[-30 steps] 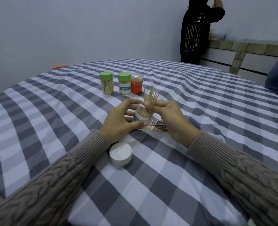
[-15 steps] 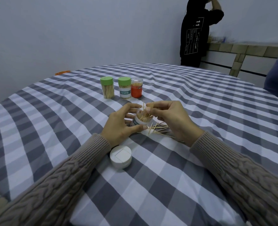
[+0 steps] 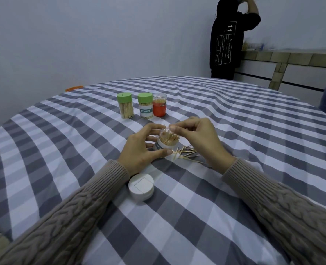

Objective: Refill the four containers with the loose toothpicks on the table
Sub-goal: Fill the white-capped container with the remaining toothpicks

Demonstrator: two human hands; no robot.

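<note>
The left hand [image 3: 139, 150] sits near the middle of the frame, with its fingers and thumb curled round a small clear jar [image 3: 166, 143]. The jar stands on the table with no lid on, and it leans a little toward the right. It is nearly full of toothpicks, and their tips show at its open top. The right hand [image 3: 200, 140] is just right of the jar, with its thumb and first finger pressed together over the jar's mouth. It may be pinching a toothpick or two there, but the view is too small to be sure. A little pile of loose toothpicks [image 3: 187, 154] lies on the cloth just right of the jar, under the right hand. A white round lid [image 3: 141, 186] lies flat on the table below the left wrist, near the lower middle of the frame. Higher up, above the hands, three more jars stand in a row, close together. The left one has a green lid [image 3: 125, 108], the middle one has a green lid and a label that says TOOTHPICK [image 3: 145, 108], and the right one is an orange jar [image 3: 160, 105] with a clear top. The table [image 3: 63, 140] wears a cloth of grey and white checks. In the upper right of the frame, a person in black [image 3: 227, 39] stands by the wall.
</note>
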